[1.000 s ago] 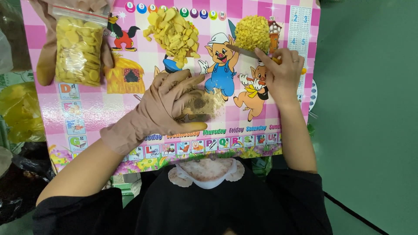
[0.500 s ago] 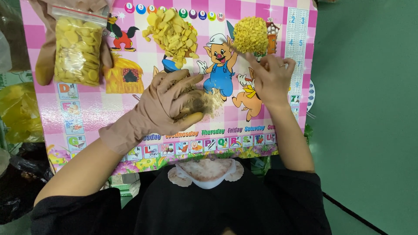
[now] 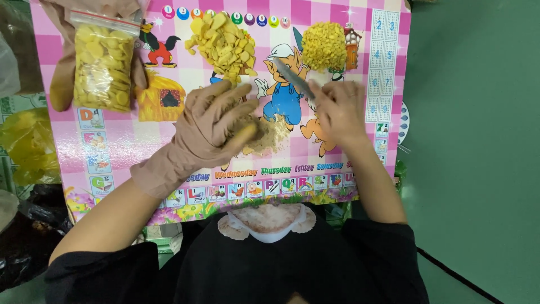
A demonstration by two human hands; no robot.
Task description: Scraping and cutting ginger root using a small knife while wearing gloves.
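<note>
Right hand (image 3: 337,112) has drawn back from the fine heap, fingers wrapped on knife (image 3: 293,77) | left hand (image 3: 211,132), gloved, fingers curled over yellow piece (image 3: 247,134) on mat (image 3: 360,157) | crumbs (image 3: 270,135) beside it

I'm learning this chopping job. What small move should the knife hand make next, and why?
Probably bring the knife down onto the yellow piece that the gloved left hand pins on the pink mat. The right hand holds the blade raised and apart from it, and crumbs lie beside the piece.
</note>
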